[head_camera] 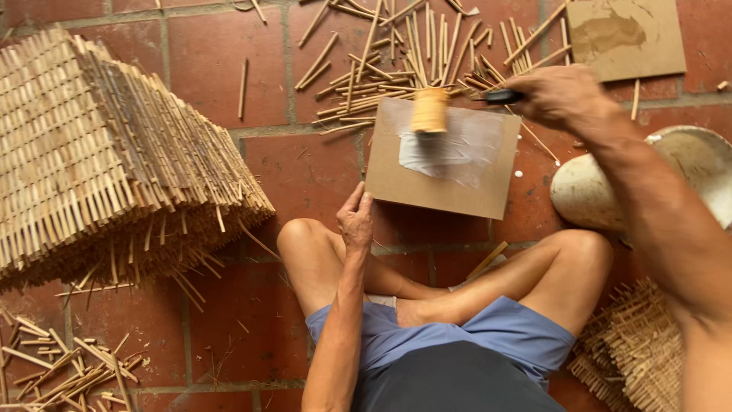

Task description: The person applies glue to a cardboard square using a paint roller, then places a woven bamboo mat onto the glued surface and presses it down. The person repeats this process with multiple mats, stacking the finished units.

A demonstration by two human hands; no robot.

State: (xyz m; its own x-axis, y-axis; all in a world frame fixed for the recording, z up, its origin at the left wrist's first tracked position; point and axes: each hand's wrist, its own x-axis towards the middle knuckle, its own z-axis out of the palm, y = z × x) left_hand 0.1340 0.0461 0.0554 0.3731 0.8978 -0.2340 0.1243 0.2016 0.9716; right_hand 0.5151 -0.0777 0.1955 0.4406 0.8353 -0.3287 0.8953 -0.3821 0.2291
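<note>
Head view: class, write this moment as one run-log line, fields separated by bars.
right hand grips roller handle | roller on white glue patch | left hand steadies cardboard sheet edge | bamboo sticks beyond

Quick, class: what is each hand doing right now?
Left hand: open, fingers steadying the cardboard sheet.
Right hand: closed on the glue roller handle.

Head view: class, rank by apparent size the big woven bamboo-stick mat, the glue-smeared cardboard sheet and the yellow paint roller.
1. Big woven bamboo-stick mat, largest.
2. Glue-smeared cardboard sheet.
3. Yellow paint roller, smallest, its handle in the right hand.
</note>
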